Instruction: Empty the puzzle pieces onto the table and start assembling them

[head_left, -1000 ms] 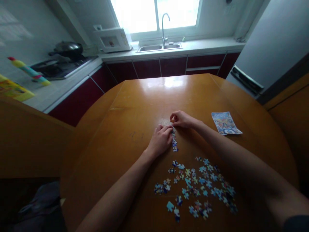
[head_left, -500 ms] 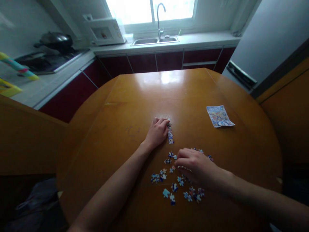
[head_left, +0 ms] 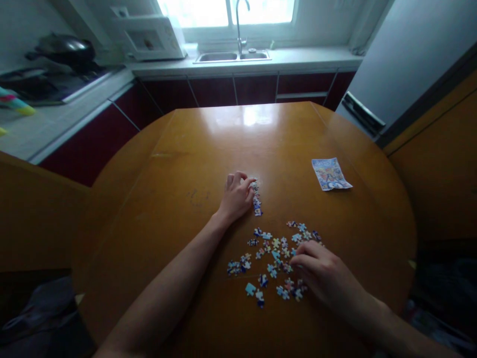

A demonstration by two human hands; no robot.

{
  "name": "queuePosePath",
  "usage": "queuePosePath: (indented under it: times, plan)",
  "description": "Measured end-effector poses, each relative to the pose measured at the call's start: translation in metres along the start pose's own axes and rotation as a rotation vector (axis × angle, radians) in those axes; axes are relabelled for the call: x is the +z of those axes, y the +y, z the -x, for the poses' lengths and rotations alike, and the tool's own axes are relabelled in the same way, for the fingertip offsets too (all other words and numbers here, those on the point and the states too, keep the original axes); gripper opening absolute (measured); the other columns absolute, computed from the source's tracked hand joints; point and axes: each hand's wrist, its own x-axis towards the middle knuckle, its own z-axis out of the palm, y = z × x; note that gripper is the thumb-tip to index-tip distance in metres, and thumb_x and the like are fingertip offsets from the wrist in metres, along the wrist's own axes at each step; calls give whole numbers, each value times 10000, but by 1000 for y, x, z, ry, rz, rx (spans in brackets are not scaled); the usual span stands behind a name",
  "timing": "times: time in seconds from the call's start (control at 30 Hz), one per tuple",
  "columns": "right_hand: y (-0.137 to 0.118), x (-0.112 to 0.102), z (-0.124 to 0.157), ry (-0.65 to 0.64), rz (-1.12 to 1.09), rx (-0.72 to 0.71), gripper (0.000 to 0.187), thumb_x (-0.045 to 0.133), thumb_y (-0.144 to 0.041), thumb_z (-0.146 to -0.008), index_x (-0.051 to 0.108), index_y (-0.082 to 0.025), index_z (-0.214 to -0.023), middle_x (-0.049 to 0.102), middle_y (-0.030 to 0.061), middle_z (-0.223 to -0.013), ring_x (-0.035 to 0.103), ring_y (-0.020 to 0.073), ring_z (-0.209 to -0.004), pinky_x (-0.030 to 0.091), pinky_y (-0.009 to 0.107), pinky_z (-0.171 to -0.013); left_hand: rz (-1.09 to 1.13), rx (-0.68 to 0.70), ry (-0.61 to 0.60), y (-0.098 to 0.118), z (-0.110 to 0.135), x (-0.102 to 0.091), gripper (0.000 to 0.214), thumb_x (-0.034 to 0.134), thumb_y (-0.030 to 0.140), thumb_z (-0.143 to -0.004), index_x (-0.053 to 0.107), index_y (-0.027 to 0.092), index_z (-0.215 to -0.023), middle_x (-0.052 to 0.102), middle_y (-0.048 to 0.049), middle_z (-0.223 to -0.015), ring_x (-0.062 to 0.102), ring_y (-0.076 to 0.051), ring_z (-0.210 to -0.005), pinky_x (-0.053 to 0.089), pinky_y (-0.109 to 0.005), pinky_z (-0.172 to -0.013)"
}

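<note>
My left hand (head_left: 237,196) rests at the middle of the table, its fingers curled and pressing on a narrow strip of joined jigsaw pieces (head_left: 257,201). Part of the strip's far end is covered by the fingertips. My right hand (head_left: 322,268) is lower and to the right, over the right side of a spread of loose jigsaw pieces (head_left: 276,255). Its fingers are bent together toward the thumb; whether a piece is between them is hidden. A plain light-blue piece (head_left: 250,289) lies at the near side of the spread.
A creased printed picture sheet (head_left: 331,174) lies on the wooden table (head_left: 208,149) to the right. Behind the table are a counter with a sink (head_left: 218,57), a microwave (head_left: 152,39) and, at the left, a stove with a pan (head_left: 61,47). A fridge (head_left: 395,59) stands at the right.
My right hand has drawn back to the right, uncovering loose pieces in the middle of the spread. My left hand stays at the strip, its fingers slightly shifted. The view has moved a little.
</note>
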Motion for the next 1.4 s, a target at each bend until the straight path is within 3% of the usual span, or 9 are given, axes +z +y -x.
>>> queuePosePath:
  times: [0.3,0.63,0.73,0.9,1.03,1.1,1.2,1.3,1.4]
  plan:
    - [27,-13,22,141,10,165,184,505,-134,-952,673,-209,-950,628,67,-959,605,202,-879,502,333,-777,196,-128,298,-11,-3,-4,240,517,143,-889,690,213,-1040,574,-69,-1023,486,-254,-1042,412,-410,-972]
    - [53,-25,35,256,21,327,171,531,-265,-956,693,-209,-944,668,76,-973,638,225,-909,506,356,-806,328,-206,378,-14,-1,-10,223,522,124,-848,706,214,-937,603,-42,-927,544,-214,-929,455,-358,-854]
    - [69,-30,30,397,29,401,209,541,-337,-949,695,-200,-988,690,89,-989,647,239,-915,504,369,-812,353,-242,372,-17,-1,-9,238,517,122,-837,711,210,-943,604,-45,-929,547,-206,-910,460,-330,-793]
    - [92,-34,15,768,-45,582,346,540,-431,-934,673,-163,-1109,713,103,-946,653,231,-800,503,351,-712,410,-326,390,-23,-1,-8,235,512,133,-815,706,203,-928,617,-38,-936,554,-185,-859,457,-298,-735]
    - [90,-32,8,941,-94,571,317,517,-412,-953,673,-163,-1073,704,95,-928,647,223,-810,493,343,-711,461,-328,398,-23,-2,-9,227,513,126,-799,704,196,-898,619,-34,-905,553,-172,-820,447,-292,-707]
    - [75,-28,7,902,-102,534,270,536,-391,-954,679,-181,-1043,692,86,-939,638,221,-827,491,347,-727,469,-327,396,-22,-2,-9,225,515,122,-794,705,196,-888,618,-37,-901,554,-172,-816,442,-294,-697]
    - [35,-13,6,617,-106,336,168,573,-317,-950,688,-220,-1024,658,73,-979,607,223,-891,484,355,-769,471,-327,388,-21,-2,-9,223,512,118,-797,704,195,-882,619,-43,-901,557,-174,-823,443,-299,-701]
    - [-15,15,1,318,-96,42,129,584,-196,-931,698,-236,-974,632,63,-957,569,217,-915,469,348,-776,465,-325,376,-20,-2,-9,218,515,114,-801,701,196,-878,620,-43,-900,558,-172,-818,448,-302,-707]
    - [-50,50,-6,191,18,-54,87,630,-147,-882,666,-222,-858,624,49,-907,538,216,-861,441,357,-746,462,-334,369,-20,-1,-9,222,514,110,-807,702,201,-881,619,-41,-899,557,-171,-811,449,-301,-699]
